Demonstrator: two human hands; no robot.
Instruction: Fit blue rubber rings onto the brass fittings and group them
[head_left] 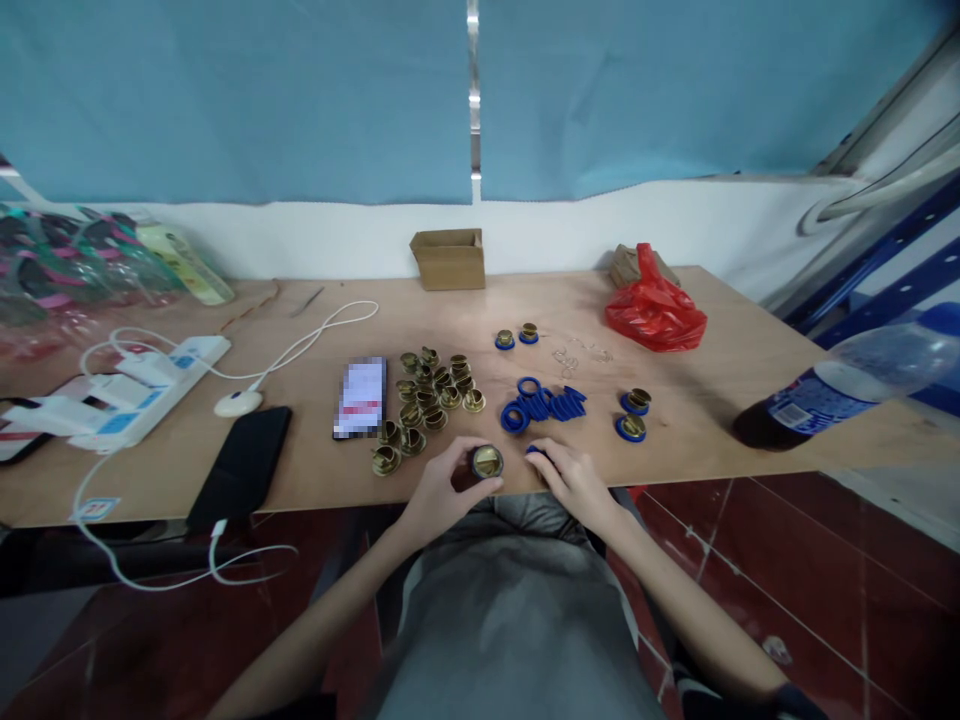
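My left hand [448,484] is closed around a round brass fitting [487,461] with a dark rim, a raised strip across its middle. Close by to the right, my right hand [576,484] pinches a small blue ring [535,452], mostly hidden by the fingers. Beyond the right hand lies a heap of blue rings [541,402]. Several bare brass fittings [435,417] stand in a cluster left of the rings. A pair of fittings seated in blue rings [632,427] rests at the right, with two more [505,340] farther back.
Left of the cluster lie a lit phone [361,398], a dark phone [241,465] and a white power strip [154,398] with cables. A cardboard box [450,260] and a red plastic bag [655,308] stand farther back. At right, a cola bottle [814,405] lies tilted.
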